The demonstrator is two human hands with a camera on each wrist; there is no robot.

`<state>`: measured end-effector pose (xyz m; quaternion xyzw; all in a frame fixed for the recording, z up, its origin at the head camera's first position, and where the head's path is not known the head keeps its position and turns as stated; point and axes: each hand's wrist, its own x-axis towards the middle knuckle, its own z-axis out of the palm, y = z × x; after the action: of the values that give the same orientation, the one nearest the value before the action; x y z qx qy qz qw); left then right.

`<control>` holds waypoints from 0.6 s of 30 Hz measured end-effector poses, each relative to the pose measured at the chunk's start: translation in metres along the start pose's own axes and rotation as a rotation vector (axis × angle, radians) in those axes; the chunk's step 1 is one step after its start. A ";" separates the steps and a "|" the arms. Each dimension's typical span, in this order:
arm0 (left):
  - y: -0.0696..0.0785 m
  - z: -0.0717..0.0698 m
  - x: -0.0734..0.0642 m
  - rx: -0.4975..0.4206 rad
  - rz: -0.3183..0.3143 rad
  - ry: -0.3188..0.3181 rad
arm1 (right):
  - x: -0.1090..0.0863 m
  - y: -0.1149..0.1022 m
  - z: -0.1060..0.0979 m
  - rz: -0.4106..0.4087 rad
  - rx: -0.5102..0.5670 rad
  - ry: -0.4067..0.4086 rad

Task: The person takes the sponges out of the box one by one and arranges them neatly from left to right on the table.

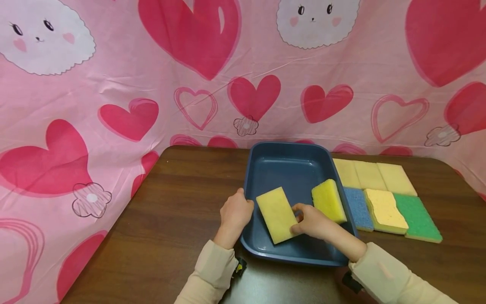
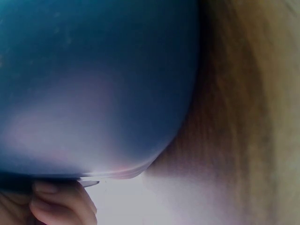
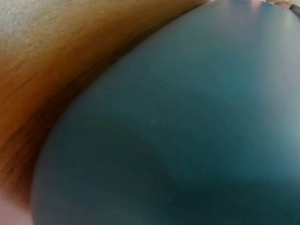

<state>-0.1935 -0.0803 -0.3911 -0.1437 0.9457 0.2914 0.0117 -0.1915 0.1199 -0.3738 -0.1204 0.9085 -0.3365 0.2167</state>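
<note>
A deep blue rectangular pan stands on the table. My left hand grips its left rim, and in the left wrist view the curled fingers show at the rim under the pan's outer wall. Over the pan's front half, my right hand pinches a yellow sponge by its right edge, thumb in front. A second yellow sponge leans on the pan's right inner wall, beyond the right wrist. Only the pan's outside and some table appear in the right wrist view; the right hand is hidden there.
To the right of the pan on the brown table, three pale yellow sponges lie in a row. In front of them are a blue sponge, a wavy-edged yellow one and a green one. A pink heart-print cloth hangs behind.
</note>
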 end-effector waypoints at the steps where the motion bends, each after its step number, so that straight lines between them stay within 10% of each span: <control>1: 0.000 0.000 0.000 0.001 0.000 0.002 | 0.000 0.000 0.000 -0.004 0.003 0.005; 18: 0.000 0.000 -0.002 0.001 0.016 0.019 | -0.007 -0.002 -0.010 -0.062 0.116 0.039</control>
<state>-0.1913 -0.0795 -0.3903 -0.1388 0.9469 0.2899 0.0006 -0.1896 0.1263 -0.3635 -0.1293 0.8874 -0.3973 0.1949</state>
